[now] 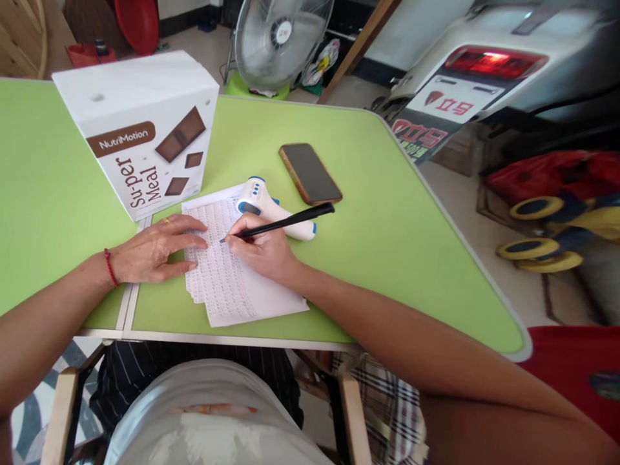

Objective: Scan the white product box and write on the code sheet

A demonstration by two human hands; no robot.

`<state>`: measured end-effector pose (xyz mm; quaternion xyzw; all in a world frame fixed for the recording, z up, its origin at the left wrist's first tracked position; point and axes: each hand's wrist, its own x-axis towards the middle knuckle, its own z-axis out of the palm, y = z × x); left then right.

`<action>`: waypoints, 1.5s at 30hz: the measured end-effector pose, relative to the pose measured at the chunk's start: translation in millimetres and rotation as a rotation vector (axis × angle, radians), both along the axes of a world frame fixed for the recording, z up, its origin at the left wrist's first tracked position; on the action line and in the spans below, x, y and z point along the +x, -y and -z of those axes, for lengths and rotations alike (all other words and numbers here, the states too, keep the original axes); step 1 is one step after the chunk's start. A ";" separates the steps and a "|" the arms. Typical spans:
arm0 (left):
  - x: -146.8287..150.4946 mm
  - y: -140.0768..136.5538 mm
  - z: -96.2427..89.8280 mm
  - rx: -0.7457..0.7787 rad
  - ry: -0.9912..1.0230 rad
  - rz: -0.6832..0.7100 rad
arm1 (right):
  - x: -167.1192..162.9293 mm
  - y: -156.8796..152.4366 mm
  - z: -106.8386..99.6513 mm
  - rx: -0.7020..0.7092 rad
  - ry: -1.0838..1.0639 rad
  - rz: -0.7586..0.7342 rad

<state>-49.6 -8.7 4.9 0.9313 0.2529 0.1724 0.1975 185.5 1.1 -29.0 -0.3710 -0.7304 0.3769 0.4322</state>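
A sheet of paper (227, 290) covered in rows of small handwriting lies on the green table in front of me. My right hand (264, 248) grips a black pen (290, 221), its tip at the paper's upper part. Spread fingers of my left hand (159, 248) rest on the sheet's left edge; a ring and a red bracelet are on this hand and wrist. A white and blue infrared thermometer (298, 227) lies over the paper's top right corner, partly behind my right hand.
A white NutriMotion box (140, 135) stands behind my left hand. Farther right lies a phone (312, 173) in a brown case. Beyond the green table (411, 271) are a floor fan (281, 39) and a white scooter (484, 71). A seam crosses the table near my left wrist.
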 end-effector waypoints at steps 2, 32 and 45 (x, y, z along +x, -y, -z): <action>-0.2 0.3 -0.1 -0.002 0.001 -0.002 | -0.1 0.5 0.8 0.010 0.008 -0.008; -0.9 -0.5 -0.3 -0.010 0.005 -0.001 | -0.7 1.7 0.3 -0.017 0.036 0.011; -0.5 -0.3 -0.5 -0.016 -0.002 -0.004 | 0.4 0.5 -0.5 0.007 0.048 0.017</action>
